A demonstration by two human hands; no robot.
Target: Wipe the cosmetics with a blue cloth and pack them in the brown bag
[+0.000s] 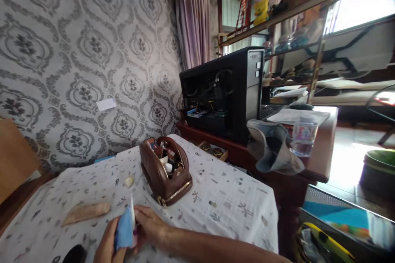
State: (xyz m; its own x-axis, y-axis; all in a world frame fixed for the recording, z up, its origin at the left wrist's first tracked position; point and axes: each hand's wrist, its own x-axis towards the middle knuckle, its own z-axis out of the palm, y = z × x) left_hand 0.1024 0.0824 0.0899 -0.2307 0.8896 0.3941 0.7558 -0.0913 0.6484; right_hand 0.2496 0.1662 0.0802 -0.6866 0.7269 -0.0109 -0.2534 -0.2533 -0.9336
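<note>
Low in the view, at six o'clock, both hands are closed on a blue tube (124,227). The left hand (107,243) cups its lower body from the nine o'clock side. The right hand (150,225) pinches it from three o'clock, fingers together near the white tip, which points up to twelve. Held upright between two grips, it is steadied at the bottom and open to handling at the top. It may be a flat sachet rather than a tube, since blur at the frame's edge hides its shape. At one o'clock from the hands a brown leather pouch (165,172) stands on the patterned tablecloth (228,201), its mouth wide open, so the small bottles and sticks packed upright inside are within easy reach. A beige tube (86,212) lies flat at ten o'clock from the hands and a small cream lump (128,181) at twelve, both apart from the pouch. Further off at one o'clock a black computer tower (225,90) sits on a wooden desk (324,148), with a clear plastic bottle (304,135) at two o'clock. No writing can be read: the blue tube shows no print, and the bottle's pinkish label is too smeared.
</note>
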